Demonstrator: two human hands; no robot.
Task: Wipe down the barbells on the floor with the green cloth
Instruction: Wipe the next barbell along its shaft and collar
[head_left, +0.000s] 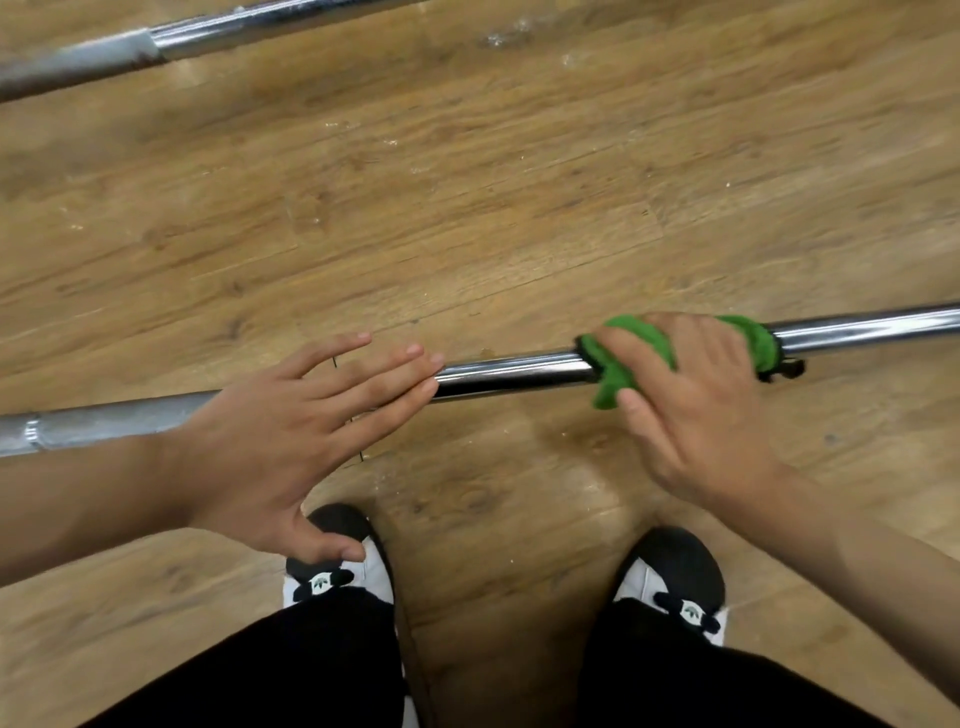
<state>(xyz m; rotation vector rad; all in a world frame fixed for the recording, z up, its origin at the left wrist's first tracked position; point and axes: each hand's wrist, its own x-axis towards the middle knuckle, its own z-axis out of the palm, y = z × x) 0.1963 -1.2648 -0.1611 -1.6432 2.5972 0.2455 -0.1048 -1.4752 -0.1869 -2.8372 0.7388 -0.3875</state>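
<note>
Down on the wood-plank floor (467, 208) a chrome barbell (509, 366) lies crosswise just ahead of the person's black-and-white shoes (675, 577); the right hand (691, 395) grips the green cloth (613, 382) wrapped over the bar's shaft, fingers curled across the top (thumb stuck out toward the near side); the left hand (291, 436) is spread flat with straight fingers over the same bar, holding nothing; a second barbell (208, 41) lies well apart, farther off.
</note>
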